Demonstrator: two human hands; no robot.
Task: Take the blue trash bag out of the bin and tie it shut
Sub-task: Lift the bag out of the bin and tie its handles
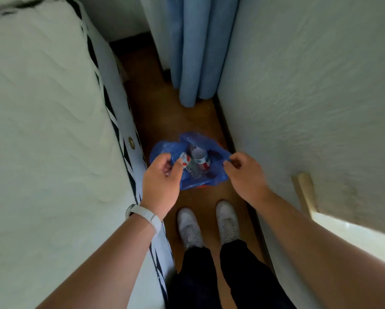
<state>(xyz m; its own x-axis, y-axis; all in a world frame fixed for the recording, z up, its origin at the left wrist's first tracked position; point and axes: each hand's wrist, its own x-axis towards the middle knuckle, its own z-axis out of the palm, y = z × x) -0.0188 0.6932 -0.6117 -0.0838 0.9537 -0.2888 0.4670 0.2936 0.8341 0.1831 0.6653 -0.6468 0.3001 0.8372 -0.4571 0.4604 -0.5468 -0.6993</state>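
Left hand (162, 175) and right hand (242, 172) each pinch the blue trash bag (200, 177) rim, fingers clenched on plastic. Lift evenly, straight up; keep the mouth level so bottles (198, 161) stay inside.

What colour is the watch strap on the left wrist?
White watch strap, seen in the head view.

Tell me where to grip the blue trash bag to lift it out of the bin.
Grip the blue trash bag by its loose rim, from above, at opposite sides. The mouth gapes open over bottles, and the rim flaps stand free of the bin. The left hand and right hand are already pinching the left and right edges; gather them toward the middle, then lift straight up.
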